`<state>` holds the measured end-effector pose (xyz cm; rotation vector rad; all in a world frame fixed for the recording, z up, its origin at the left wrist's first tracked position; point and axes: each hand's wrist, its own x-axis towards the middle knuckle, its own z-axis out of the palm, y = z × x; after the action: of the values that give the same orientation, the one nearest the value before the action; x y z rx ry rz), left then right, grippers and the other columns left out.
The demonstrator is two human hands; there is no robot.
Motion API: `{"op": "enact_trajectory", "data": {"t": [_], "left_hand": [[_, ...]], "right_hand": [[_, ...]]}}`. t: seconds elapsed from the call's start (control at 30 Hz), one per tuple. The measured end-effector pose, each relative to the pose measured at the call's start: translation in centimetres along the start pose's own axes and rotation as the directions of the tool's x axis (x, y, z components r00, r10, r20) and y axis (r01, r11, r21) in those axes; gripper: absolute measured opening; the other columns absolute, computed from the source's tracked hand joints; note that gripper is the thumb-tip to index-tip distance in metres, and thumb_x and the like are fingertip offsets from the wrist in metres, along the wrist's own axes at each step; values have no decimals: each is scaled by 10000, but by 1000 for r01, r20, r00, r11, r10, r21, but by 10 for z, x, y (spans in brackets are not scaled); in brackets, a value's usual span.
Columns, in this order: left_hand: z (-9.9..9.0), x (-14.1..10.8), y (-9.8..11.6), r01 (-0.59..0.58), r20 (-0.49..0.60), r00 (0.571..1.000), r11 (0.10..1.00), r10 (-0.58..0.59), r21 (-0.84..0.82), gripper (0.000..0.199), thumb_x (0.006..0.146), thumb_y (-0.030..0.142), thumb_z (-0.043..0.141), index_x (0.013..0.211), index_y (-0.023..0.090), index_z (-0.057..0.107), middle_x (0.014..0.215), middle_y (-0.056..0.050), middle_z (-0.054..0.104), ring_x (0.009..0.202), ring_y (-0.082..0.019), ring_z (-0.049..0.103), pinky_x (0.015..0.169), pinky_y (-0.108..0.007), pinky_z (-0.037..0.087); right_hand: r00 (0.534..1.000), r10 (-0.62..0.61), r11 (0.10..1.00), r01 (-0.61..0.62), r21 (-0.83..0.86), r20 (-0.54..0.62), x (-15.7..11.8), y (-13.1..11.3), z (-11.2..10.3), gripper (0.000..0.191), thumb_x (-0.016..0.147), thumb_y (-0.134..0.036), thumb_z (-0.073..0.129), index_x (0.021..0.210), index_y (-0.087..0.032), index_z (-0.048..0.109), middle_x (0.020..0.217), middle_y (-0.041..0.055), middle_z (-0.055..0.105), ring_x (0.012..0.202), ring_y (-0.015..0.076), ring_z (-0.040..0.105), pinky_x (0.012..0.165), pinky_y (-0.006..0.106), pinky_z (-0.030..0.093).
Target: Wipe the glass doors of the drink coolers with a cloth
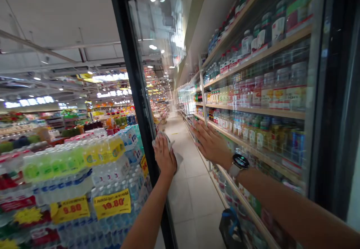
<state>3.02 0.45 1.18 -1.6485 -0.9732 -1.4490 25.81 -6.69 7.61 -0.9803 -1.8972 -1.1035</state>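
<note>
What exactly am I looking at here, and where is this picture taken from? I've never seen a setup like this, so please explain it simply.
This is one picture from a camera worn on a person's head, looking forward and down, so the two bare arms are that person's own. No machine is involved. The left hand presses a crumpled white cloth against a tall glass door with a black frame, in a supermarket. The right hand, with a black-faced smartwatch on its wrist, lies open on the same glass, holding nothing. Behind the glass, wooden-edged shelves hold bottles and jars. To the left stand shrink-wrapped packs of plastic bottles with yellow price tags.
</note>
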Motion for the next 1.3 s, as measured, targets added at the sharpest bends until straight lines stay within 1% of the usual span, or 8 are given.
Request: {"op": "enact_trajectory", "data": {"t": [0.17,0.4,0.5,0.83,0.93,1.07,1.2,1.3], "left_hand": [[-9,-53,-3,-158,94,983,987,157,5,689,936,152,372,1556,233,82,1588,-86,247,1489,-195,122,1229,-483,195],[0,138,66,-215,82,971,971,224,-109,634,949,226,347,1548,178,147,1614,-84,203,1506,-225,63,1235,-530,92],[2,155,102,-245,100,961,959,260,-140,629,956,223,313,1552,173,116,1621,-69,180,1509,-218,47,1239,-518,83],[12,-136,117,-561,209,808,828,550,-12,488,905,241,430,1383,258,528,1552,46,330,1511,-190,75,1257,-430,14],[9,-165,97,-642,229,742,766,629,-25,458,884,248,468,1318,338,583,1522,82,393,1504,-147,114,1259,-383,58],[6,-78,78,-648,275,725,761,631,-37,560,880,227,465,1435,301,453,1525,28,404,1496,-153,167,1249,-387,99],[5,80,89,-314,216,925,949,312,-26,638,920,243,403,1533,178,241,1592,-80,274,1505,-237,134,1238,-490,100],[9,154,111,-135,83,986,987,143,-91,602,966,257,318,1536,125,180,1623,-101,187,1511,-246,59,1223,-543,71]], "right_hand": [[997,-21,993,29,-114,69,-22,58,-37,608,976,-257,422,1551,-209,228,1613,75,246,1482,260,250,1199,495,224],[1000,5,990,-2,-141,22,-28,71,-36,646,985,-312,428,1565,-257,148,1619,56,229,1488,274,229,1210,534,163],[1000,4,992,-2,-127,15,-28,69,-37,654,983,-312,432,1567,-260,143,1617,47,237,1489,264,227,1216,517,155],[998,55,997,-53,-60,28,-31,68,-38,668,981,-251,408,1570,-283,96,1635,12,179,1505,251,173,1234,514,105],[998,56,997,-54,-59,22,-31,68,-38,684,979,-258,411,1571,-285,70,1636,9,174,1503,254,180,1235,511,111],[998,65,997,-64,-42,21,-30,68,-37,687,976,-253,412,1571,-289,70,1632,7,184,1503,258,180,1234,517,120],[998,54,998,-53,-40,19,-31,69,-36,682,979,-244,409,1571,-282,73,1627,12,198,1503,249,186,1235,516,124],[998,56,997,-55,-59,23,-30,70,-36,679,982,-231,395,1572,-262,62,1624,24,209,1501,244,193,1236,507,125]]}}
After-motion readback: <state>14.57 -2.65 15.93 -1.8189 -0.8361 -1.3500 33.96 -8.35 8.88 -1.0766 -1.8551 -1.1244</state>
